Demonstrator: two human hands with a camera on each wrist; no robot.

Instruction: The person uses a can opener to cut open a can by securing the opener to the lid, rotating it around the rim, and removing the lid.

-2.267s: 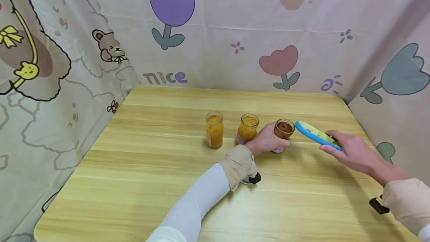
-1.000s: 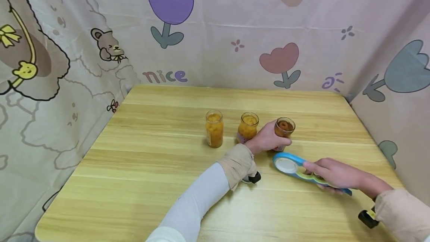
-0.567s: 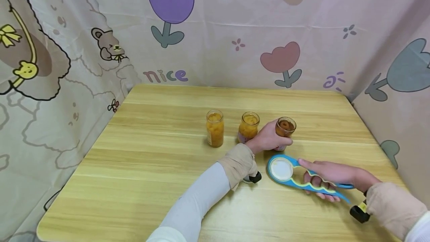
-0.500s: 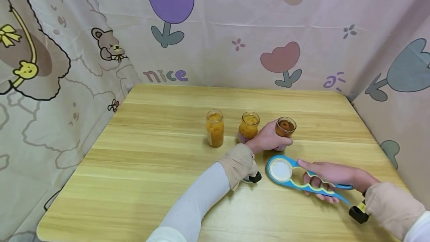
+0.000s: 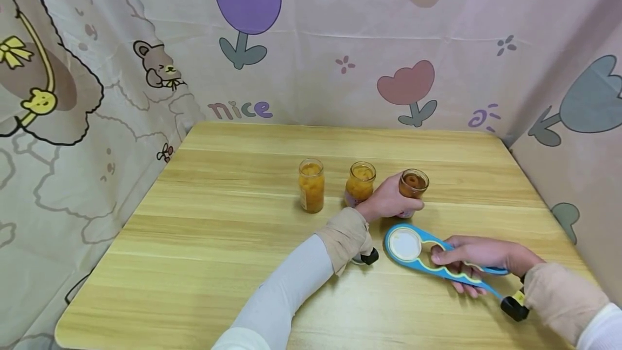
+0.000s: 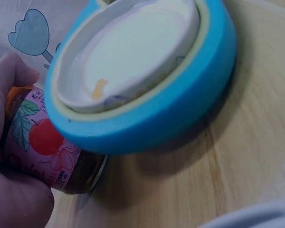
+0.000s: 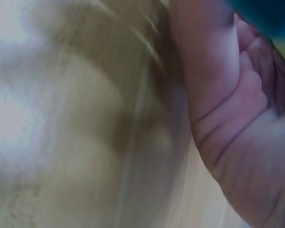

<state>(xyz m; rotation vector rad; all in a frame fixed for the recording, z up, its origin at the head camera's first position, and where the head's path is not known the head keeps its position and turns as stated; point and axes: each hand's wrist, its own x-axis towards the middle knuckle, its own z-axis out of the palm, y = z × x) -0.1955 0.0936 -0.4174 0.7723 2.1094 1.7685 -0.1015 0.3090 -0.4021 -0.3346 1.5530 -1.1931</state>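
My left hand [image 5: 386,199] grips an open glass jar [image 5: 413,190] of dark brown content. A pink label with red fruit shows on this jar in the left wrist view. My right hand [image 5: 478,253] holds a blue and yellow-green jar opener [image 5: 425,269], its thumb between the two wavy handles. Inside the opener's ring sits a white-lined lid [image 5: 405,244], underside up. The ring is just in front of the brown jar, low over the table. In the right wrist view, the hand's palm side fills the right, with a blurred bit of opener above.
Two more open jars stand left of the held one: a short orange jar [image 5: 360,182], partly behind the left hand, and a taller orange jar [image 5: 311,188]. A small pale round piece [image 5: 358,259] shows beneath the left wrist. A patterned curtain [image 5: 316,69] borders the wooden table [image 5: 218,220].
My right hand has brought the opener from beside the brown jar's rim down toward the front, turning the lid's underside up. Its thumb has moved in between the handles. The left hand stays put.
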